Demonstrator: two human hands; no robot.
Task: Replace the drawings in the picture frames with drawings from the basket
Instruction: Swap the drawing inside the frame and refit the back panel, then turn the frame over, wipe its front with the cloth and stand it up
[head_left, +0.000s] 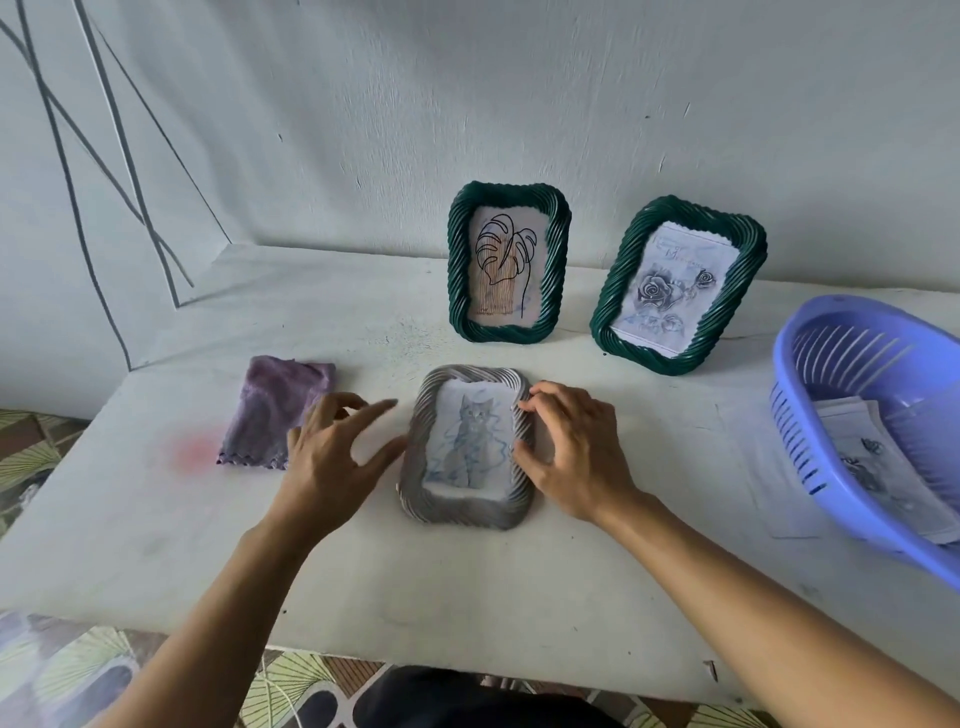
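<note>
A white twisted-rim picture frame (415, 499) lies flat on the white table, a cat drawing (470, 441) in it. My right hand (566, 447) grips the frame's right rim with fingers and thumb. My left hand (332, 457) hovers just left of the frame, fingers spread and holding nothing. Two green frames stand against the wall: one with a leaf drawing (506, 260), one with a rose drawing (675, 286). The blue plastic basket (810, 415) at the right edge holds several drawings (878, 467).
A folded purple cloth (270, 410) lies left of my left hand. The white table (467, 587) ends near my body, with patterned floor tiles (78, 670) below. The wall stands right behind the green frames.
</note>
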